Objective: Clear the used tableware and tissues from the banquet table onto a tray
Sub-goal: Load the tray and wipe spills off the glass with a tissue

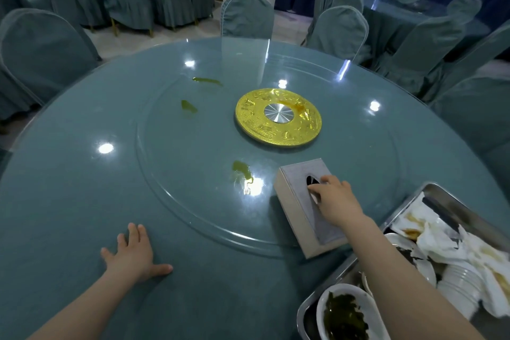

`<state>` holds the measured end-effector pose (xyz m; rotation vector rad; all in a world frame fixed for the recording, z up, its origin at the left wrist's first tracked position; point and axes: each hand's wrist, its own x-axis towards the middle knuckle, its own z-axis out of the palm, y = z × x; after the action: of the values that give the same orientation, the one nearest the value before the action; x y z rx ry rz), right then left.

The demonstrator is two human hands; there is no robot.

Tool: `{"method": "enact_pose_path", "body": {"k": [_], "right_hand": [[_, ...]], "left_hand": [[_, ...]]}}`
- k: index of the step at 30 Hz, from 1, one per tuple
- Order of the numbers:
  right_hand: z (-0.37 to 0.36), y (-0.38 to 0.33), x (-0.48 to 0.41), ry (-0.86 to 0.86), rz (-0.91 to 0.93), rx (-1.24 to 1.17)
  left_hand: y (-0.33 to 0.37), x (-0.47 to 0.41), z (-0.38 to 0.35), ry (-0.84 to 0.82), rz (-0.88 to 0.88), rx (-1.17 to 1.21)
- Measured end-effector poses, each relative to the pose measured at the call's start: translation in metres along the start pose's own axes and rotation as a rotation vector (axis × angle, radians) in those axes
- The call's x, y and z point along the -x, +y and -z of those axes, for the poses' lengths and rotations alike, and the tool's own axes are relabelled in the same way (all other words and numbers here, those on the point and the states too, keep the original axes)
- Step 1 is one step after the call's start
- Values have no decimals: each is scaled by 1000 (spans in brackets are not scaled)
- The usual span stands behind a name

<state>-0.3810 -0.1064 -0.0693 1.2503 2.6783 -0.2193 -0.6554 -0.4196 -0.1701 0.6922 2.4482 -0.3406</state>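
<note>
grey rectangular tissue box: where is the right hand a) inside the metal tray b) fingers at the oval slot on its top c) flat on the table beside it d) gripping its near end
b: the right hand rests on top of the grey rectangular tissue box, its fingertips at the dark oval slot.

Only 2 arms of the person are visible, and both are bare along the whole length that shows, with skin uncovered from the lower edge to the fingertips. The left hand (135, 255) is small and rounded, with 5 short fingers, and the right hand (336, 203) has the same soft shape. The left forearm (82, 309) and the right forearm (408, 284) are smooth and look wider toward the camera.
</note>
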Motion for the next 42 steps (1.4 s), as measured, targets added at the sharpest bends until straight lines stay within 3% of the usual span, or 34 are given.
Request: {"method": "enact_pose_path", "body": {"k": [7,11,16,25,37,42], "right_hand": [[7,-6,-4,-82,54,-19],[-1,-33,0,28,-2,138],[-8,-53,-2,128,-54,165],[-17,-74,-12,99,-91,291],[-19,-77,-11,176,-35,90],[-14,-80,-22,52,49,332]], "left_hand": [[0,1,0,11,-7,27],[-1,-1,-2,8,-11,44],[-3,-2,-5,12,-38,83],[-4,2,-4,24,-55,76],[-2,5,1,3,-57,81],[0,3,0,-1,-44,63]]}}
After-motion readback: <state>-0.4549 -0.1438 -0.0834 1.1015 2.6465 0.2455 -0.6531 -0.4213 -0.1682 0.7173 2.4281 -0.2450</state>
